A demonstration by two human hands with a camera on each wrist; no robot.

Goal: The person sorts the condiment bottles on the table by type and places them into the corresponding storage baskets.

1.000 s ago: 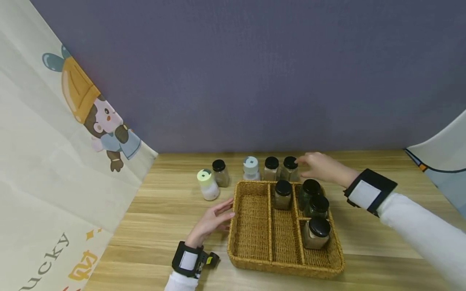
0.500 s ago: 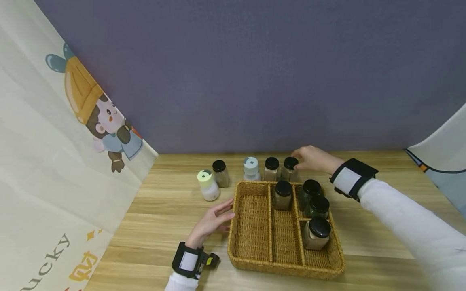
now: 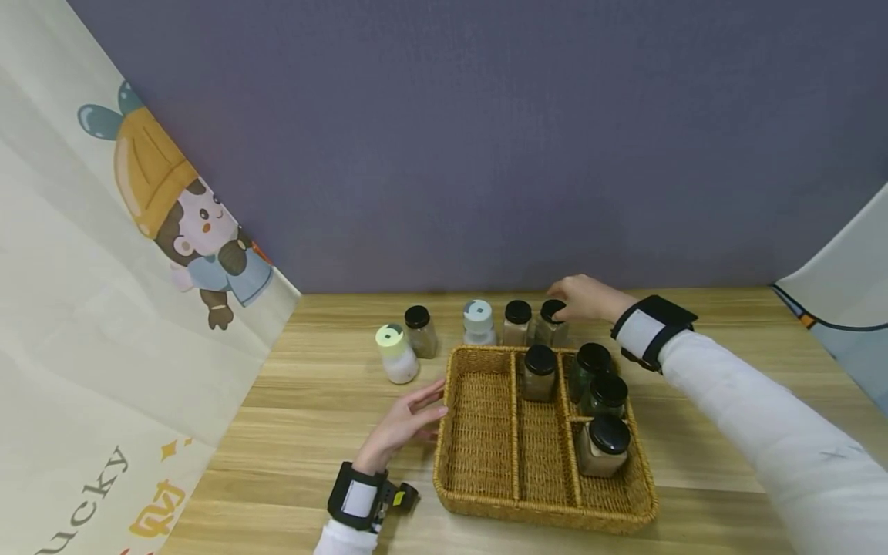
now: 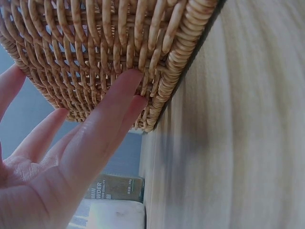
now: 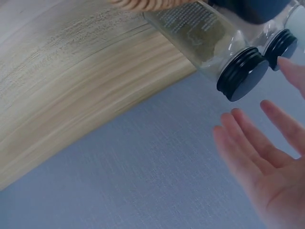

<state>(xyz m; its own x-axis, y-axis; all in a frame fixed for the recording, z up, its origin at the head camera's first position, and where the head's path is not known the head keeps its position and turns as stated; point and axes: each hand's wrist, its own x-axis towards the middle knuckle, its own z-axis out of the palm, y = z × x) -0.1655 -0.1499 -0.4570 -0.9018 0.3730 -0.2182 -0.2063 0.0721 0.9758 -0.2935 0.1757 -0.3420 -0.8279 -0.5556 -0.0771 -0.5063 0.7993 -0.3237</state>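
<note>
A woven basket (image 3: 479, 493) with several compartments stands on the table. My left hand (image 3: 398, 424) touches its left wall, the fingers spread and nearly straight against the weave in the left wrist view. Behind the basket, my right hand (image 3: 590, 298) is at the black lid of a spice jar (image 3: 551, 330). In the right wrist view its fingers are extended around that black lid (image 5: 243, 74), with a gap between fingertips and lid. Inside the basket, one black-lidded jar (image 3: 539, 374) stands in the middle compartment. Two dark jars (image 3: 605, 395) and a wide jar (image 3: 602, 447) occupy the right compartments.
Left of the right hand's jar are another black-lidded jar (image 3: 516, 324) and a white-capped bottle (image 3: 479, 322). Further left are a black-lidded jar (image 3: 421, 331) and a yellow-green-capped shaker (image 3: 397, 354). A grey-blue wall (image 3: 486, 154) backs the table.
My right hand has shifted left and slightly back, over the lid of the rear jar. The left hand and basket have stayed in place.
</note>
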